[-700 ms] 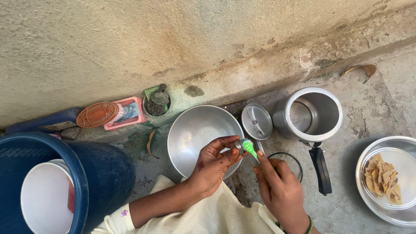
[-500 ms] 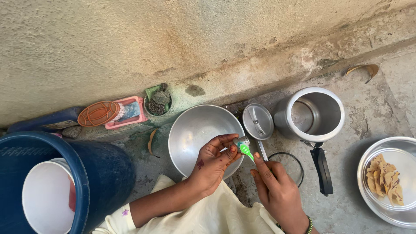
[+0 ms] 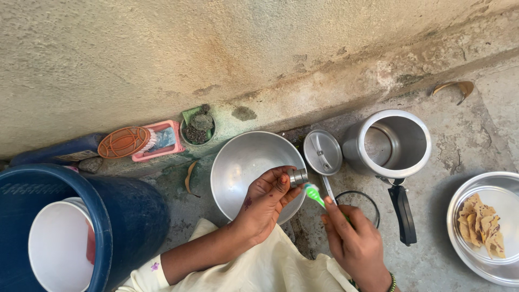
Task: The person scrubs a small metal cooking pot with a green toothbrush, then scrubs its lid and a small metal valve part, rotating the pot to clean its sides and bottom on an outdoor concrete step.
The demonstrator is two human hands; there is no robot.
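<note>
1. Centrally, a small metal cap (image 3: 297, 177), round and shiny, sits pinched between thumb and fingertips of the left hand (image 3: 265, 203), held up over the rim of the big bowl (image 3: 240, 162), likely so drips fall there.
2. Right hand (image 3: 351, 238) is closed around a green toothbrush (image 3: 313, 193); its bristle end is just beside the cap, angled toward it as if for scrubbing.
3. Bowl: dull grey metal, wide, round, resting on the rough concrete floor (image 3: 432, 162) against the wall foot.
4. Beside it, a flat metal lid (image 3: 322, 152) with a stem, a dark rubber ring (image 3: 361, 204), and an open pressure cooker (image 3: 393, 141) with black handle.
5. Far right, a steel plate (image 3: 505, 270) holding crisp flat pieces.
6. Left: blue plastic tub (image 3: 135, 216), orange brush (image 3: 123, 142), pink soap dish (image 3: 162, 140), kept near.
</note>
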